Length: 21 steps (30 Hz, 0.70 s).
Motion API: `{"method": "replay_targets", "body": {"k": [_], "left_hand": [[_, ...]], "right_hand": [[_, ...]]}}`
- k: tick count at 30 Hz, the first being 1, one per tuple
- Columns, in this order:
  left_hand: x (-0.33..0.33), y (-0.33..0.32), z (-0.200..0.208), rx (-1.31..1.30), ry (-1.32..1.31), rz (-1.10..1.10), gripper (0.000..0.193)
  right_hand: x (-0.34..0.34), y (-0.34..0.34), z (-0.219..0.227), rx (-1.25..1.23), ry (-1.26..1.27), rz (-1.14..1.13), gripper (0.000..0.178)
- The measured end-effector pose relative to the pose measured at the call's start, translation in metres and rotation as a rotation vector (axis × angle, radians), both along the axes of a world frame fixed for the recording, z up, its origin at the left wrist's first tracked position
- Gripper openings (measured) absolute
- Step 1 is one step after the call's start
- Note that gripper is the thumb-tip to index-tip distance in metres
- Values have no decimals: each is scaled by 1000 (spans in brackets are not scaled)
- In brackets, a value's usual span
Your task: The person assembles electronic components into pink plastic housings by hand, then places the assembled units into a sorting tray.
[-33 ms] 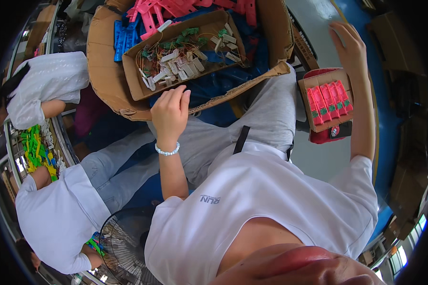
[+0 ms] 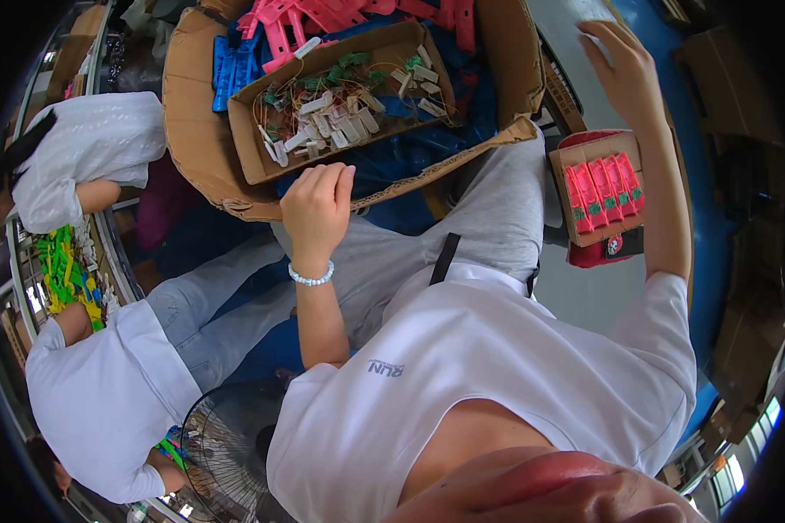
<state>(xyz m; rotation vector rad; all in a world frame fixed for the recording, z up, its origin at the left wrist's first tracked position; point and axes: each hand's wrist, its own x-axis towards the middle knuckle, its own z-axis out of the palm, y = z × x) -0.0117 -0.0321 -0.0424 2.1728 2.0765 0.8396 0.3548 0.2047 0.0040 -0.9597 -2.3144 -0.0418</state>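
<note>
My left hand (image 2: 317, 212), wearing a pale bead bracelet (image 2: 311, 275), is at the near edge of a big cardboard carton (image 2: 202, 166). Its fingers are curled together, and whatever they may hold is hidden. Stretched far forward on the right is my right hand (image 2: 624, 70), thumb and fingers apart, nothing visible in it. Beside that forearm, a small cardboard tray (image 2: 569, 159) carries several pink plastic parts (image 2: 604, 193) with green pieces at their near ends. Inside the carton, a shallow cardboard box (image 2: 246, 150) contains white plastic pieces (image 2: 351, 129) with thin wires and green bits.
Pink plastic parts (image 2: 279, 26) and blue parts (image 2: 228, 74) lie in the carton around the shallow box. On the left, a person in white (image 2: 105, 392) is beside green and yellow parts (image 2: 59, 266). A fan (image 2: 227, 444) stands behind my left arm. Grey surface (image 2: 576, 52) extends right.
My right hand has moved slightly farther forward and left. My left hand stays at the carton's edge; the whole view has shifted a little.
</note>
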Motion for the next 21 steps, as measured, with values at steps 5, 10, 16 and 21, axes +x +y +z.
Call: {"method": "replay_targets", "body": {"k": [5,10,16,21], "left_hand": [[-6,-3,-6,54,-86,38,14],[-10,-2,-5,88,-173,-13,7],[-18,-9,-13,200,-107,27,18],[-22,-8,-10,196,-149,22,18]], "right_hand": [[-143,134,-60,-367,-582,82,8],[-170,222,-226,-1045,-394,-568,33],[-161,177,-302,-1222,303,-779,48],[-180,181,-242,-1024,-95,-730,43]]}}
